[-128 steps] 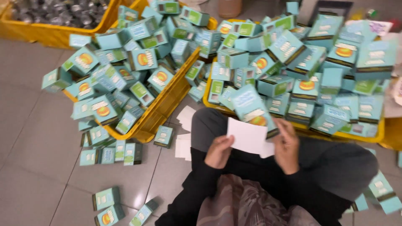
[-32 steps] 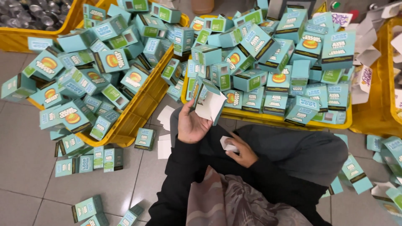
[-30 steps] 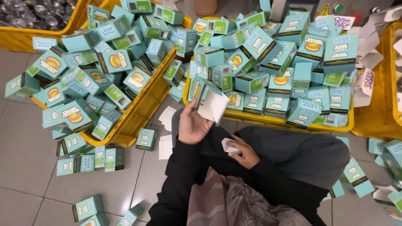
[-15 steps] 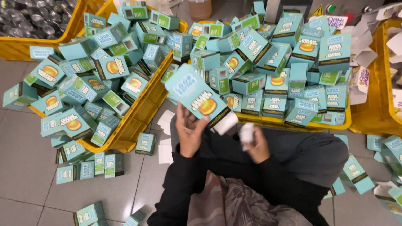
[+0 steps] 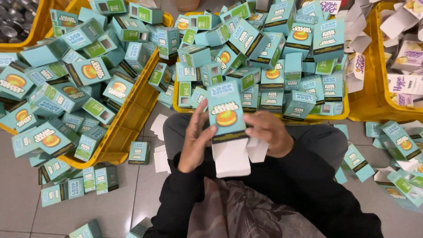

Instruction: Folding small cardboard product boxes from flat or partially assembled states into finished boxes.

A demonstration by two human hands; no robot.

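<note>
I see my left hand (image 5: 195, 140) gripping the left edge of a teal carton (image 5: 226, 112) held upright over my lap, its white bottom flaps (image 5: 232, 156) hanging open. My right hand (image 5: 269, 132) is closed on the carton's right side near a flap. Behind it, a yellow crate (image 5: 339, 112) holds piled teal cartons (image 5: 264, 48).

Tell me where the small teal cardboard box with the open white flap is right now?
In the head view, the teal cardboard box is at centre, held upright between the left hand and right hand, just in front of the yellow crate heaped with matching boxes.
</note>
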